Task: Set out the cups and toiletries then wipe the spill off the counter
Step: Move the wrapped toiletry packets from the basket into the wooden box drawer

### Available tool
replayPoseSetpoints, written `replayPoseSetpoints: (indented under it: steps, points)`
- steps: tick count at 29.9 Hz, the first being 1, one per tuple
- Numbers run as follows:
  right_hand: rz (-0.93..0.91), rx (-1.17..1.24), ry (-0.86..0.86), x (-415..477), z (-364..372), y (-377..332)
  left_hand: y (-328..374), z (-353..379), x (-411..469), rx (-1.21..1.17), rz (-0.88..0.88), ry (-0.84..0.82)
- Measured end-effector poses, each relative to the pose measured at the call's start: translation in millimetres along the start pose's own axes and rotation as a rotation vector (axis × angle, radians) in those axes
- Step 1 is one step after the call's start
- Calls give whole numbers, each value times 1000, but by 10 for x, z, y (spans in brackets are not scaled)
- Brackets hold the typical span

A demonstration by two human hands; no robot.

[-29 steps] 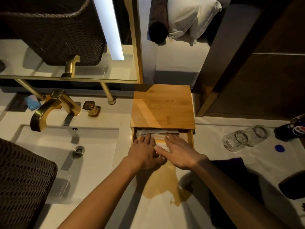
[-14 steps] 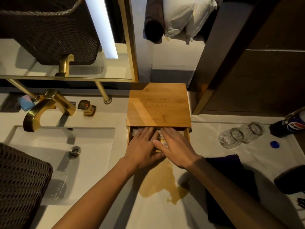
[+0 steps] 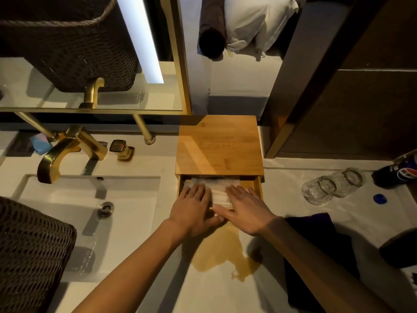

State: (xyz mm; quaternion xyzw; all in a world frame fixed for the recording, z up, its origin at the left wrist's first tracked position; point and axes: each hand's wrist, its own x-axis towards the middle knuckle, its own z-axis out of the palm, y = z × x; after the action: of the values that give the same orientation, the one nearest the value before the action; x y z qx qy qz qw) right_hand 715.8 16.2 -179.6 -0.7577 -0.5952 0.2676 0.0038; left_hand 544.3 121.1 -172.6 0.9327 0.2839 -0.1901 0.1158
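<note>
A yellow-brown spill (image 3: pixel 223 251) pools on the white worktop (image 3: pixel 282 199) toward its front edge, with a dark purple cloth (image 3: pixel 316 245) lying just to its right. Beyond the puddle, a person's left hand (image 3: pixel 194 211) and right hand (image 3: pixel 246 211) lie side by side. Their fingers are straight and spread, flat on white toiletry packets (image 3: pixel 220 195) in the open drawer (image 3: pixel 258 188) of a bamboo box (image 3: pixel 218 145) at the worktop's back edge. Toward the right edge, 2 clear glass cups (image 3: pixel 320 190) sit touching each other, a blue bottle cap (image 3: pixel 379 198) and a Pepsi bottle (image 3: pixel 399 172) near them. At left, a gold faucet (image 3: pixel 67 150) overhangs the sink (image 3: pixel 67 199).
</note>
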Motion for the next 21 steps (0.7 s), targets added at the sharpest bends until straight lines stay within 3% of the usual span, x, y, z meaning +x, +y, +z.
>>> replayPoseSetpoints:
  steps: [2,3,6,7,8,10,12,14,21]
  points:
    - [-13,8,8,-108,35,-9,-5,-15,-103,-36,41,47]
    - [-42,51,95,-179,70,-27,-20,-49,-139,-70,69,108]
    - [-169,282,642,-428,270,-143,-143,-221,-99,-196,145,420]
    - [-136,361,729,-494,343,-186,-212,-294,-31,-226,143,503]
    - [-67,462,721,-547,394,-235,-285,-370,66,-229,129,556]
    - [144,716,523,-556,462,-329,-431,-506,310,-185,84,565]
    - [308,985,302,-466,507,-384,-551,-596,586,-118,7,430]
    - [410,1223,198,-347,528,-434,-631,-611,837,-70,-49,307]
    - [542,1405,183,-87,649,-499,-684,-416,1124,-57,-91,411]
